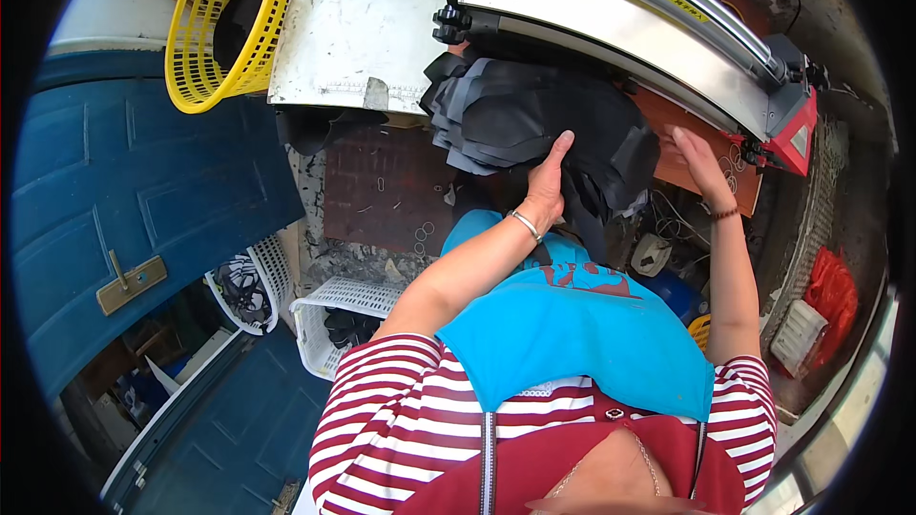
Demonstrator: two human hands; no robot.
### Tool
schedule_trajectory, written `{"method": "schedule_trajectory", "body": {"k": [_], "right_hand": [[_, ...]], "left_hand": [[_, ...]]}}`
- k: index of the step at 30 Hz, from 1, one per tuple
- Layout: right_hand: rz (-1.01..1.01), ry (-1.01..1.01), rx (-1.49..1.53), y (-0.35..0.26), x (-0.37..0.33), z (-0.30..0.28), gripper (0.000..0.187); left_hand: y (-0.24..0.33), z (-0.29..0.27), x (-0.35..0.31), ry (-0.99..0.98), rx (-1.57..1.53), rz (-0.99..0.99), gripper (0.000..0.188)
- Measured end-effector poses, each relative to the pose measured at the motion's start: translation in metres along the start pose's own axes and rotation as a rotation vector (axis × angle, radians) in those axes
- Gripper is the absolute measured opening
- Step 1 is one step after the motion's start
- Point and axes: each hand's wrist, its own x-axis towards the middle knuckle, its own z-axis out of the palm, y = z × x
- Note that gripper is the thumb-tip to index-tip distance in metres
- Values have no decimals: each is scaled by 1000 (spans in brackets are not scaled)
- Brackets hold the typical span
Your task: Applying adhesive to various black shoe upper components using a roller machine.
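Observation:
A thick stack of black and dark grey fabric-like pieces [534,110] lies in front of me, its layers fanned out at the left end. It rests at the table's near edge, under the front of a machine. My left hand [546,189] grips the near side of the stack, thumb raised along its face and the other fingers hidden behind or under it. Beside the right end of the stack, my right hand [701,164] is held with its visible fingers stretched out, apart from the pieces or only just touching them; I cannot tell which.
The machine [611,48] with a metal roller spans the far side. A white tabletop [358,29] and yellow basket [181,67] are at far left. White baskets [310,334] stand below, near blue doors [86,172]. A red plastic bag [832,300] lies at right.

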Motion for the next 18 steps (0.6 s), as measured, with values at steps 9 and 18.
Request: {"method": "schedule_trajectory", "body": {"k": [9, 18], "right_hand": [[-757, 314, -627, -140, 32, 108, 47], [-724, 247, -800, -103, 48, 133, 49]], "left_hand": [[-19, -18, 19, -33, 68, 87, 80], [61, -79, 28, -286, 770, -90, 56]]}}
